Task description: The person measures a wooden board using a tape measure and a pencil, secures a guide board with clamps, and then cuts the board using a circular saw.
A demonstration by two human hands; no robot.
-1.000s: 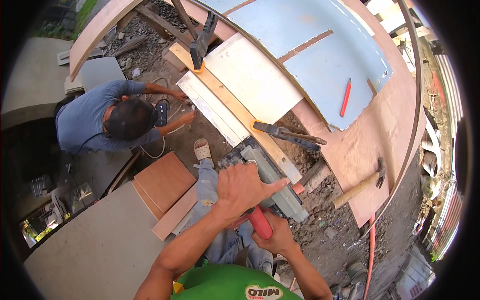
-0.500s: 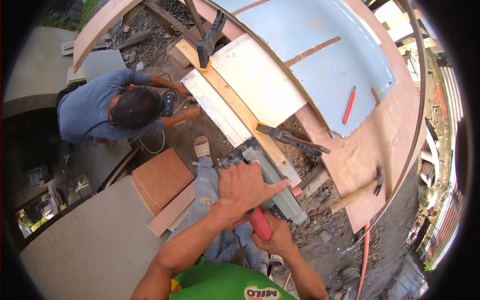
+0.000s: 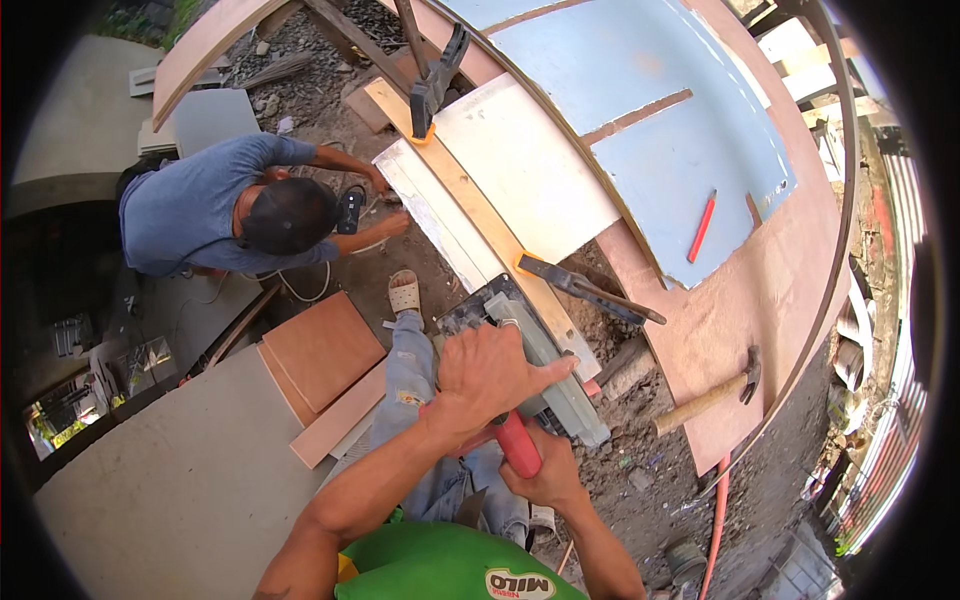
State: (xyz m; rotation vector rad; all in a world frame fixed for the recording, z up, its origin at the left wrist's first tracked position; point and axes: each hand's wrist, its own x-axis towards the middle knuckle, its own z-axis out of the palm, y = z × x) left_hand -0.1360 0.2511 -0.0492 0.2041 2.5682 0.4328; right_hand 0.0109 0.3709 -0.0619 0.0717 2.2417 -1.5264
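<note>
My left hand (image 3: 492,378) lies flat on top of a grey circular saw (image 3: 540,360), pressing on its housing. My right hand (image 3: 540,470) grips the saw's red handle (image 3: 517,443) just below. The saw rests at the near end of a long white panel (image 3: 440,215) that has a wooden strip (image 3: 470,200) clamped along it. One bar clamp (image 3: 432,85) holds the far end, another clamp (image 3: 580,285) sits beside the saw. My leg in jeans and a sandalled foot (image 3: 405,293) stand left of the saw.
A person in a blue shirt (image 3: 230,215) crouches at the panel's far left with a power tool. Brown tiles (image 3: 320,350) lie on the left. A hammer (image 3: 705,395) and a red pencil (image 3: 702,225) rest on the plywood sheet (image 3: 760,290). Rubble covers the ground.
Both hands stay on the saw in the same hold. The crouching person has shifted slightly at the panel's far end.
</note>
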